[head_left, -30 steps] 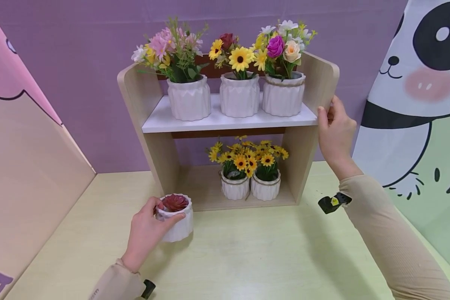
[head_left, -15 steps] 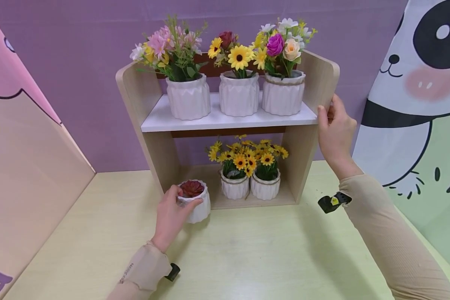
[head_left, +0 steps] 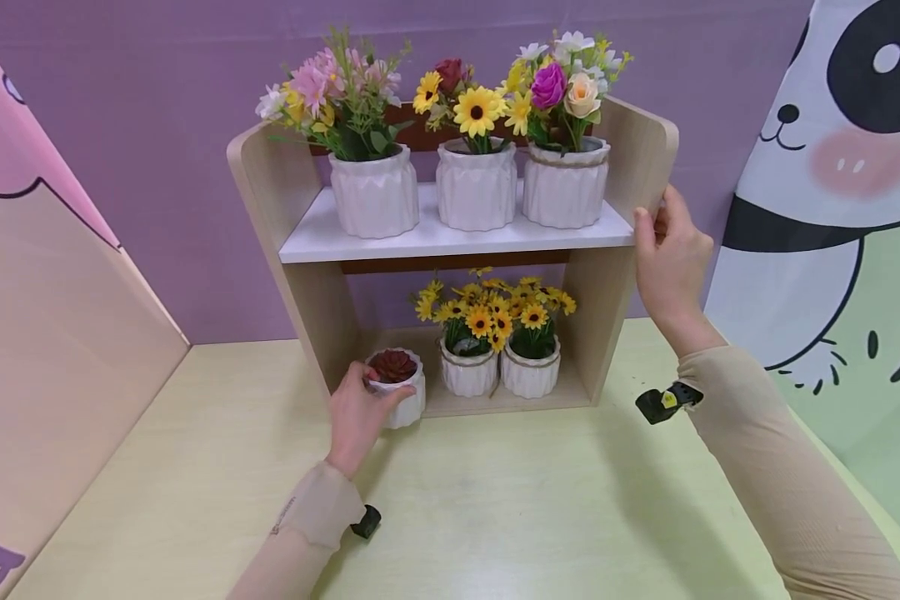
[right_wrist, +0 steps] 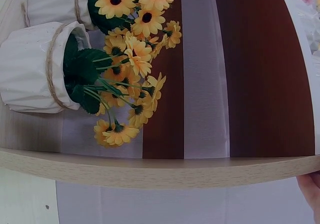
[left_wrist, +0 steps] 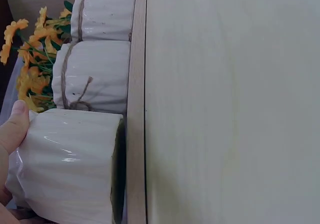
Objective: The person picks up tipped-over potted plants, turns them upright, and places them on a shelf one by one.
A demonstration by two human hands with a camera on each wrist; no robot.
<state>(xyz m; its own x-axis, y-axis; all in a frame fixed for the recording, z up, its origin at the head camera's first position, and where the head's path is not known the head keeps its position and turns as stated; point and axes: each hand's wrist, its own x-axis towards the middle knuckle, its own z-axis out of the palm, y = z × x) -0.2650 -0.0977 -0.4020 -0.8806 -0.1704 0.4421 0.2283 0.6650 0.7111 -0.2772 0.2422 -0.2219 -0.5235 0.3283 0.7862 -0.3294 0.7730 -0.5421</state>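
Observation:
My left hand [head_left: 362,418] grips the rim of a white ceramic pot [head_left: 405,402] with a dark red succulent [head_left: 392,366] in it. That pot is at the left front of the wooden shelf's [head_left: 618,308] lower compartment. In the left wrist view a narrow dark gap shows between the pot's base and the shelf board [left_wrist: 136,149]; whether they touch I cannot tell. My right hand [head_left: 675,271] pinches the front edge of the shelf's right side panel, level with the white upper board. Only a bit of that hand [right_wrist: 311,191] shows in the right wrist view.
Two white pots of yellow daisies, a left one [head_left: 468,373] and a right one [head_left: 530,375], stand in the lower compartment. Above them, three flower pots [head_left: 476,190] line the white upper board [head_left: 390,248]. The pale table [head_left: 495,500] spreads out in front.
My left hand has carried the succulent pot rightward and away from me, from the table in front to the lower compartment's left front. My right hand keeps its hold on the side panel.

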